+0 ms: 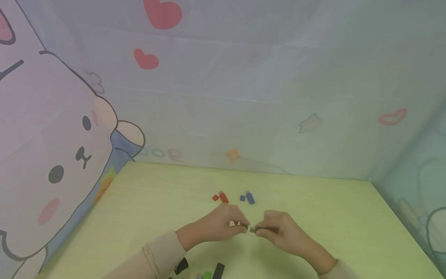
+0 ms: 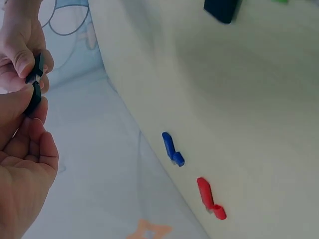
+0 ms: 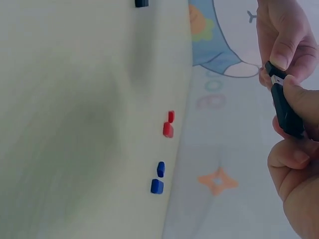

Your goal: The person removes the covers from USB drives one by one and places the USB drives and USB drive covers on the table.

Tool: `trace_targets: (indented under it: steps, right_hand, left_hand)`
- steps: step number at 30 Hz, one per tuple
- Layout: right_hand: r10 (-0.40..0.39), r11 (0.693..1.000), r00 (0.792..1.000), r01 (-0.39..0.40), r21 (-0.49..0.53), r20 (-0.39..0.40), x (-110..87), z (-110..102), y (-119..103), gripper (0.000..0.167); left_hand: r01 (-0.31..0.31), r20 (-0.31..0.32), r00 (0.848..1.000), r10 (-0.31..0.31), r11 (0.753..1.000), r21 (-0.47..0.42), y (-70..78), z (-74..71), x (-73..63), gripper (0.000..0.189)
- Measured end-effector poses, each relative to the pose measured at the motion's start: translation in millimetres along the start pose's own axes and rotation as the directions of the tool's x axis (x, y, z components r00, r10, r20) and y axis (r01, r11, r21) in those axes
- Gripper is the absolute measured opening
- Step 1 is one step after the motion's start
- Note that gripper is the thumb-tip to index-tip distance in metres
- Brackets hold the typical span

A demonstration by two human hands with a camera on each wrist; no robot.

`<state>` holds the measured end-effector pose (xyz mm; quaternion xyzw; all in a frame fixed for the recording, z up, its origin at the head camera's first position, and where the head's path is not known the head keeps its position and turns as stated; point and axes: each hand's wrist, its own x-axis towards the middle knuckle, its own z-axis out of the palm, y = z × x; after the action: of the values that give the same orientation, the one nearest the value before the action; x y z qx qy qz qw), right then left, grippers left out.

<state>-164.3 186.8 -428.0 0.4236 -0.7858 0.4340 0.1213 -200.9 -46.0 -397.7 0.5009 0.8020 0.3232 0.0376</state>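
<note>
Out over the table, my right hand (image 1: 283, 234) pinches the body of a black USB flash drive (image 3: 287, 112). Its metal plug (image 1: 252, 229) points left, toward my left hand (image 1: 223, 223). Between thumb and fingers the left hand pinches the drive's small black cap (image 3: 270, 68). Bare metal shows between cap and body; whether the plug's tip is inside the cap, I cannot tell. Beyond the hands lie a red flash drive (image 1: 223, 197) with its red cap (image 1: 215, 197) beside it, and a blue flash drive (image 1: 250, 198) with its blue cap (image 1: 242, 198).
By the near edge of the head view, below the left forearm, are a black object (image 1: 181, 266), a green piece (image 1: 207, 275), a grey piece (image 1: 199, 276) and a long black piece (image 1: 218, 271), some cut off by the frame. A printed cloth (image 1: 223, 77) backs the pale table (image 1: 156, 186).
</note>
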Motion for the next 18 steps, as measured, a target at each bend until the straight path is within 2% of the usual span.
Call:
trace_targets:
  steps: [4,9,16,18]
  right_hand:
    - [0.040,0.999,0.999,-0.040,-0.009,-0.008,5.0,-12,-1,0.009]
    - [0.144,0.988,0.989,-0.145,-0.046,-0.022,10.2,-29,3,0.010]
    - [0.254,0.960,0.965,-0.261,-0.106,-0.071,20.6,-47,9,0.011]
    - [0.272,0.953,0.959,-0.281,-0.117,-0.084,23.7,-52,10,0.012]
  left_hand:
    - [0.013,-0.001,1.000,-0.013,1.000,0.011,2.1,-11.3,6.5,0.013]
    - [0.027,-0.003,1.000,-0.027,0.998,0.065,6.0,-22.6,19.9,0.014]
    - [0.082,-0.040,0.996,-0.081,0.997,0.014,9.7,-34.7,40.6,0.015]
    - [0.090,-0.046,0.995,-0.088,0.996,0.025,9.4,-36.8,47.1,0.015]
